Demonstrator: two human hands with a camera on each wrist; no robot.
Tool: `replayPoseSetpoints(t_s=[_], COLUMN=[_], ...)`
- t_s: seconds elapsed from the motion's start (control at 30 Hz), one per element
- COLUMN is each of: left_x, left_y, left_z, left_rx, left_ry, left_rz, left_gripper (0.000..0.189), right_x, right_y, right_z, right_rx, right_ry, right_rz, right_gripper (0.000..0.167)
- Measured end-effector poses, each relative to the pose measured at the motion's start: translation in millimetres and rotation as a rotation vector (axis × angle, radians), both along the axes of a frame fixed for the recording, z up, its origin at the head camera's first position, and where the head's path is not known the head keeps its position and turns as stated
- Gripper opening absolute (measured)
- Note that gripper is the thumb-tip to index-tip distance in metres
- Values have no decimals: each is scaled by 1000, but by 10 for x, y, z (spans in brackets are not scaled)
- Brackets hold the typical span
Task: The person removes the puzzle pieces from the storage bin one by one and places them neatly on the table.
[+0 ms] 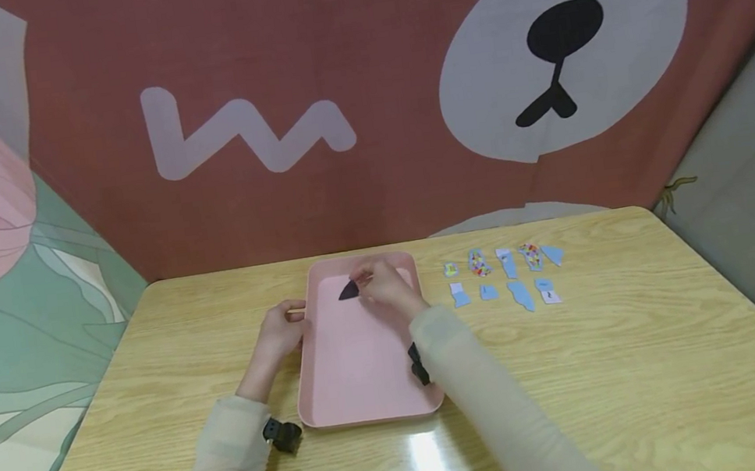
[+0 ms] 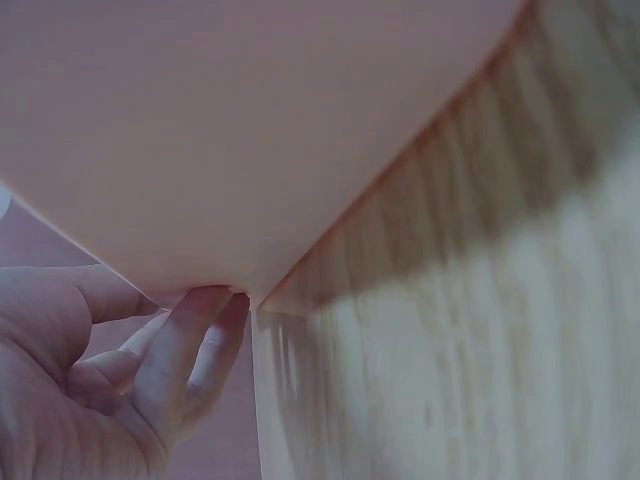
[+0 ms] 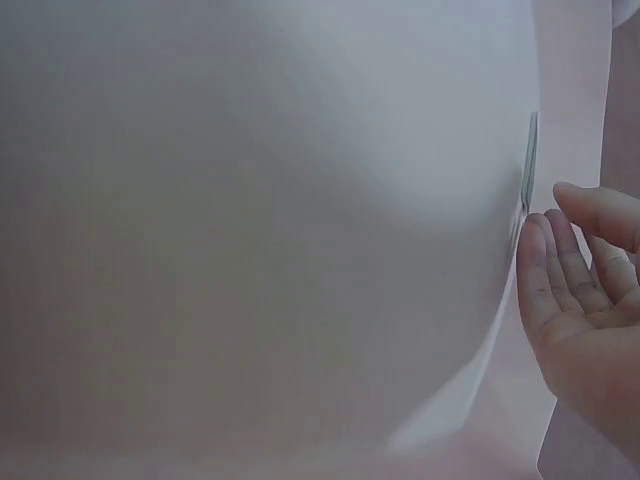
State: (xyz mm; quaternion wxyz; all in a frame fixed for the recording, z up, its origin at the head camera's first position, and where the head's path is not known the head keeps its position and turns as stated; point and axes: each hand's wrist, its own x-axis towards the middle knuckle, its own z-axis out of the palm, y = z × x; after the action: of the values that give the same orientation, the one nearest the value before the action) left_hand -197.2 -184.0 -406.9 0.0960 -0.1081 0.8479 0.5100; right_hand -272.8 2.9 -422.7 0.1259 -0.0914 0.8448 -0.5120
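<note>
A pink rectangular tray (image 1: 352,372) lies on the table. My left hand (image 1: 281,330) grips the upper part of its left side; in the left wrist view, the thumb and fingertips (image 2: 205,300) meet the tray's edge. Over the tray's far end is my right hand (image 1: 383,282), with a dark, pointed, flat piece (image 1: 349,291) at its fingertips. In the right wrist view that thin piece (image 3: 530,160) shows nearly edge-on, the fingers of the right hand (image 3: 580,290) touching its near end while the thumb stands a little apart.
Right of the tray, several small flat pieces lie in two rows: blue ones (image 1: 521,295), multicoloured ones (image 1: 478,262) and some part white (image 1: 550,297). A printed cloth (image 1: 261,210) hangs behind the wooden table (image 1: 614,379).
</note>
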Motion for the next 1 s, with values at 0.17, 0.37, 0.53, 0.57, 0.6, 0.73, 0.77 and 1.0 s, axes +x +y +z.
replayPoseSetpoints(t_s=[0.17, 0.37, 0.53, 0.57, 0.6, 0.73, 0.77, 1.0], left_x=[2, 7, 4, 3, 4, 6, 6, 7], left_y=[1, 10, 11, 12, 12, 12, 13, 20], left_z=[8, 5, 1, 0, 1, 5, 8, 10], left_rx=[-7, 10, 8, 8, 8, 8, 10, 13], left_ry=[-1, -5, -2, 0, 0, 3, 3, -2], left_rz=[1, 0, 8, 8, 7, 5, 3, 8], left_gripper=[43, 43, 44, 44, 44, 44, 44, 43], right_x=[13, 13, 5, 5, 6, 7, 8, 24], right_y=[-17, -20, -20, -20, -21, -25, -27, -35], right_z=[-7, -34, -42, -38, -34, -18, -14, 6], right_rx=[28, 86, 154, 163, 171, 213, 224, 261], right_ry=[13, 19, 47, 45, 52, 70, 75, 48], right_rz=[29, 71, 143, 156, 173, 219, 224, 187], right_gripper=[41, 41, 40, 40, 40, 39, 38, 34])
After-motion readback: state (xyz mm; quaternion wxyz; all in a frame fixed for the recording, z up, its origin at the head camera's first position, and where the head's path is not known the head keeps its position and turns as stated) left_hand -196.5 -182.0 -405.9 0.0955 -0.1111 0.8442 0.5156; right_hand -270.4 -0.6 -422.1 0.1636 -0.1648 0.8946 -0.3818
